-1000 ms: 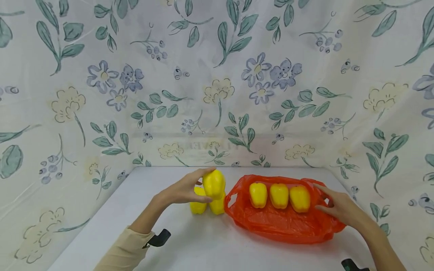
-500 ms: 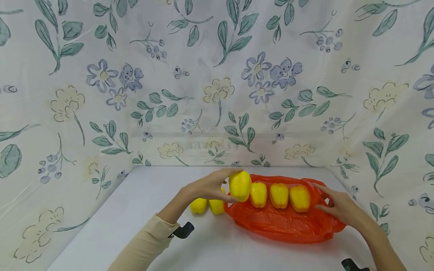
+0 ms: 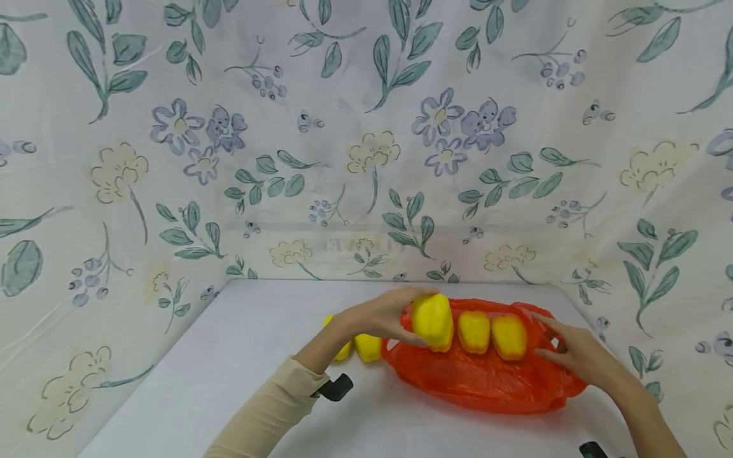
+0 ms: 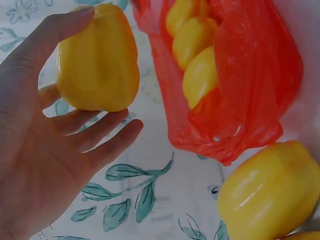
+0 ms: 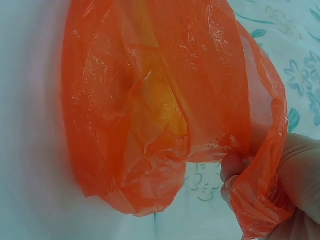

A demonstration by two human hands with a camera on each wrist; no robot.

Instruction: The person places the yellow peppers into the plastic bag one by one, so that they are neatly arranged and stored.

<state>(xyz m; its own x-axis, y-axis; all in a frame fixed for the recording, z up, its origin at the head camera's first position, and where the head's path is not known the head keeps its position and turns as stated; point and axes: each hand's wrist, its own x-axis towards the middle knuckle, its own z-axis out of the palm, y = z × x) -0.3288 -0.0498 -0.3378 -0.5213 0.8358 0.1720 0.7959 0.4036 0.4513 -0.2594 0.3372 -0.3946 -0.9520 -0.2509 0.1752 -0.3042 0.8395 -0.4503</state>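
A yellow bell pepper (image 3: 432, 318) is held up in my left hand (image 3: 383, 315), over the left part of a red plastic bag (image 3: 481, 385). The left wrist view shows the thumb across the top of this pepper (image 4: 97, 60) and fingers under it. Yellow bell peppers lie in a row in the bag, one (image 3: 474, 332) beside another (image 3: 509, 337); a third is mostly hidden behind the held one. At the bag's right end my right hand (image 3: 581, 350) grips a handle loop (image 5: 265, 185), its fingers through the plastic in the right wrist view.
Two more yellow bell peppers, one (image 3: 368, 348) beside another (image 3: 343, 351), stand on the white table (image 3: 275, 324) left of the bag, partly behind my left forearm. A floral-patterned curtain (image 3: 321, 140) rises behind the table and along both sides.
My left hand has carried the bell pepper rightward, from above the loose peppers to over the bag's left part. The right hand keeps its place on the bag.
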